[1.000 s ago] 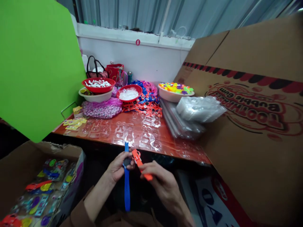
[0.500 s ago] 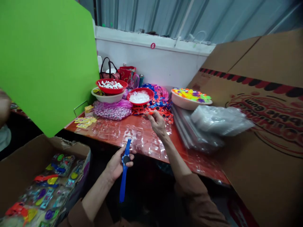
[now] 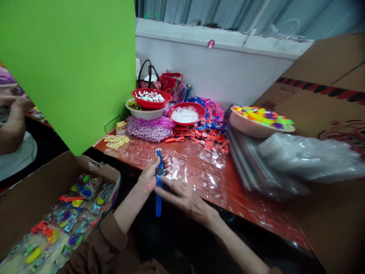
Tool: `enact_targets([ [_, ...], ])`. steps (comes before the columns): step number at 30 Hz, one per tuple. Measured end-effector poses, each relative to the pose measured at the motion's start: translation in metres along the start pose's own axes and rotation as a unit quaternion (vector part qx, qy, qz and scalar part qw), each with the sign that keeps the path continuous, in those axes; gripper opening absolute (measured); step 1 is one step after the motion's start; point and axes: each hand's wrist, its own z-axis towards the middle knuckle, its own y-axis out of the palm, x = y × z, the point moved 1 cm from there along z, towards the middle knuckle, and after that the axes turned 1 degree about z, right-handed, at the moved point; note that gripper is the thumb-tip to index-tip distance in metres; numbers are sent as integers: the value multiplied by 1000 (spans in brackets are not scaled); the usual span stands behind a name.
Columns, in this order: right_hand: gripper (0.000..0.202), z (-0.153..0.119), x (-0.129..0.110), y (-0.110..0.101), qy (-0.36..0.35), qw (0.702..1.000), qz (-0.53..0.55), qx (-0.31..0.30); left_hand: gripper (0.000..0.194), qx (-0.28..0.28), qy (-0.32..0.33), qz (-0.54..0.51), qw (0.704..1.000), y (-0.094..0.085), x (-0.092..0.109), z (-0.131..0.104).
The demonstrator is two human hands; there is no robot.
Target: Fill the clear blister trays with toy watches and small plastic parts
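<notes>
Blue plastic wristwatch with round dark face (image 3: 160,171), gripped in left hand (image 3: 148,178); right hand (image 3: 186,198), fingers spread, close by; filled clear plastic packs (image 3: 87,186) boxed, loose orange watches (image 3: 209,136) unpacked.

We count: two round red plastic bowls (image 3: 154,105) toward bench's (image 3: 251,205) back edge; two round cream bowls (image 3: 253,129), one toward each back corner; one blue-strapped plastic watch (image 3: 159,172), front edge; one open brown cardboard carton (image 3: 37,186), left front corner.

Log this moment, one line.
left hand: holds blue watch | right hand: open near strap, contact unclear | table: watches heaped
</notes>
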Motion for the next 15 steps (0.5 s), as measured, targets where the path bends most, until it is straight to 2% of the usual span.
enact_targets([
  [1,51,-8,-17,2,-32,999,5,6,10,-4,14,16,1000,2,-5,0],
  [3,40,-16,-40,6,-45,997,35,46,21,-11,57,54,997,6,-18,-3],
  [4,34,-18,-46,7,-18,995,67,74,29,-18,81,77,994,8,-25,-6],
  [6,23,-17,-52,7,112,971,162,132,41,-24,115,126,985,11,-38,-11],
  [7,17,-16,-52,6,199,941,221,162,43,-24,131,148,980,12,-43,-15],
  [8,13,-16,-52,5,285,896,282,190,42,-25,148,170,974,12,-46,-18],
  [10,18,-16,-50,3,412,790,392,231,36,-42,193,206,958,12,-51,-24],
  [12,30,-16,-49,2,465,709,470,246,29,-70,226,231,944,12,-52,-30],
  [13,34,-16,-48,1,475,685,495,245,28,-85,229,242,939,12,-53,-32],
  [15,41,-16,-47,1,486,660,522,236,28,-106,221,257,935,10,-53,-37],
])
